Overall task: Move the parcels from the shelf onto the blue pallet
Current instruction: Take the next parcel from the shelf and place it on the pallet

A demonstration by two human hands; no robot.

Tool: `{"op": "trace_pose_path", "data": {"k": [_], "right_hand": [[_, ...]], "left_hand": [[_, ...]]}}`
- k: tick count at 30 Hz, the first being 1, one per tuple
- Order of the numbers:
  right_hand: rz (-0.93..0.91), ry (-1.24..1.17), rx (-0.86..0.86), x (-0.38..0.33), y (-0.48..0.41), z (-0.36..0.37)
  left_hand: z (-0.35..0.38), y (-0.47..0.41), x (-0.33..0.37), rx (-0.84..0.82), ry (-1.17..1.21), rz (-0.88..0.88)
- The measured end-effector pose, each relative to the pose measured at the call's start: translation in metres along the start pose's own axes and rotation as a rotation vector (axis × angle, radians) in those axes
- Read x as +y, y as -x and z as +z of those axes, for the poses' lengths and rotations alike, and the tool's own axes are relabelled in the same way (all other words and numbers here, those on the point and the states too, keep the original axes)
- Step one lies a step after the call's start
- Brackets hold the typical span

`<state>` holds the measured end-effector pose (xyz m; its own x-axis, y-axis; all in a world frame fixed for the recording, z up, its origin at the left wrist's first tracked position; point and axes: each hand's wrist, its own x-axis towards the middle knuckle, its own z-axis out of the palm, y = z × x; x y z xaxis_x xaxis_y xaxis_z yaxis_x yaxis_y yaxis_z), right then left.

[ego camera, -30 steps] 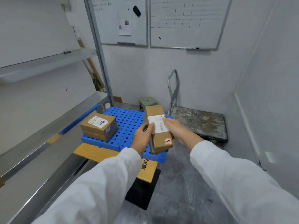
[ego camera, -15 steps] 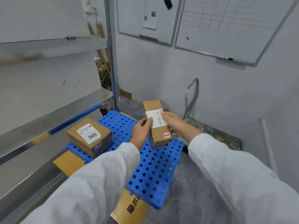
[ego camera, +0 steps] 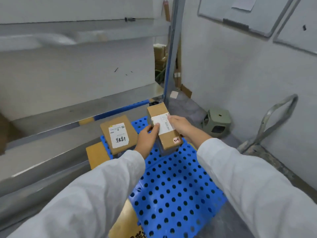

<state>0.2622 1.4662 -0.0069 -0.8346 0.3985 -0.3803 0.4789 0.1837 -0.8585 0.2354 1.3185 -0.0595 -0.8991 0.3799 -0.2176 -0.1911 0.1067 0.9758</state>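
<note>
A narrow brown parcel [ego camera: 169,140] with a white label is held low over the far part of the blue pallet [ego camera: 173,189]. My left hand [ego camera: 148,139] grips its left side and my right hand [ego camera: 181,126] grips its right side and top. I cannot tell whether its base touches the pallet. A second brown parcel [ego camera: 118,133] with a handwritten label lies flat on the pallet's far left corner, just left of my left hand. The pallet is perforated plastic and rests on a cardboard box [ego camera: 97,156].
A metal shelf [ego camera: 51,121] with a blue edge strip runs along the left. A small green stool [ego camera: 217,121] stands at the wall beyond the pallet. A hand trolley [ego camera: 267,127] with a bent handle stands at the right. Whiteboards hang on the wall.
The view has tilted down and come closer to the pallet. Both hands have carried the narrow parcel down toward the pallet's far part, next to the lying parcel.
</note>
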Motion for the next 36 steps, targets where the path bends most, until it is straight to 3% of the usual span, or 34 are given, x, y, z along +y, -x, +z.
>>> {"op": "trace_pose_path", "data": {"k": [6, 11, 16, 19, 23, 27, 36], "right_hand": [[-0.029, 0.093, -0.256, -0.021, -0.074, 0.029], [-0.028, 0.187, -0.354, -0.025, -0.115, 0.046], [-0.053, 0.239, -0.387, -0.022, -0.145, 0.066], [-0.040, 0.269, -0.373, -0.018, -0.159, 0.075], [-0.043, 0.257, -0.387, -0.011, -0.175, 0.083], [-0.044, 0.245, -0.368, -0.006, -0.184, 0.092], [0.008, 0.305, -0.475, 0.011, -0.193, 0.104]], "left_hand": [[-0.019, -0.039, 0.011, 0.276, -0.078, -0.036], [-0.028, -0.067, 0.007, 0.407, -0.308, -0.034], [-0.041, -0.085, -0.016, 0.569, -0.643, -0.185], [-0.042, -0.099, -0.025, 0.559, -0.675, -0.206], [-0.051, -0.112, -0.032, 0.505, -0.515, -0.195], [-0.056, -0.121, -0.041, 0.493, -0.758, -0.212], [-0.053, -0.130, -0.049, 0.598, -0.929, -0.171]]}}
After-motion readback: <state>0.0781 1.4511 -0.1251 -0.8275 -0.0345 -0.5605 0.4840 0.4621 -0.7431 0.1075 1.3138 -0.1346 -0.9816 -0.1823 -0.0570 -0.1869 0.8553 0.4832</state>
